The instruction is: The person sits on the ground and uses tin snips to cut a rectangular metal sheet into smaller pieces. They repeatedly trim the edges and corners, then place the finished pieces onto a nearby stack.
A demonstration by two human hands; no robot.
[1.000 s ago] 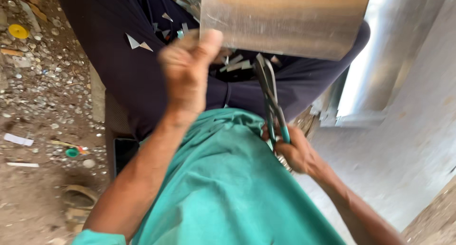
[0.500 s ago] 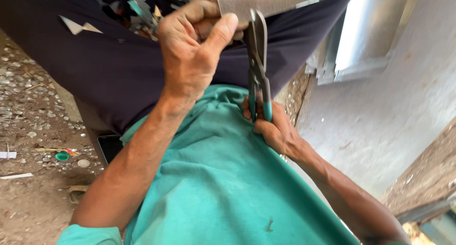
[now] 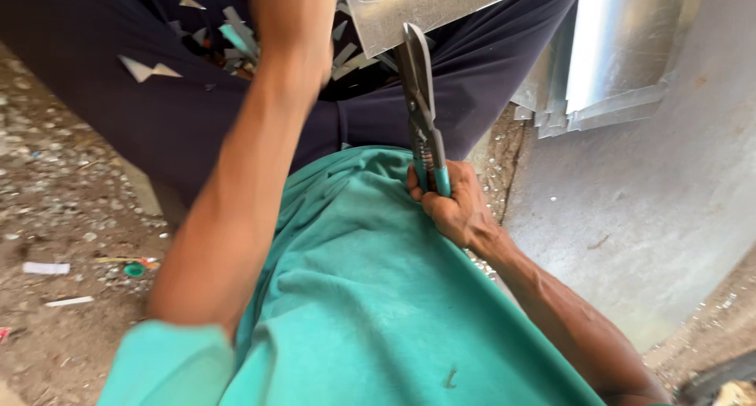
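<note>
Right hand (image 3: 453, 205) wrapped tight round teal grips of tin snips (image 3: 421, 111), fingers fully curled, handles squeezed near together. Snip blades pointing up and away from body, tips meeting lower edge of metal sheet (image 3: 417, 8) at top centre of view; blades look closed or nearly so, but hard to say w/ the angle. Sheet held up over lap, bare silvery steel, bottom edge cutting diagonally across frame.

Left hand (image 3: 295, 28) raised at top of view beside sheet's left edge, blurred and partly out of frame; prob. gripping the sheet, cannot tell for sure how fingers sit. Left forearm running down through middle of view.

Below: teal shirt (image 3: 354, 311) filling lower centre, dark trousers (image 3: 157, 114) across lap. Small pale metal offcuts (image 3: 146, 67) scattered on trousers near left hand. More folded sheet-metal pieces (image 3: 606, 67) leaning at right, against grey wall (image 3: 654, 217). Dirt ground (image 3: 55, 217) at left w/ gravel and bits of litter.
</note>
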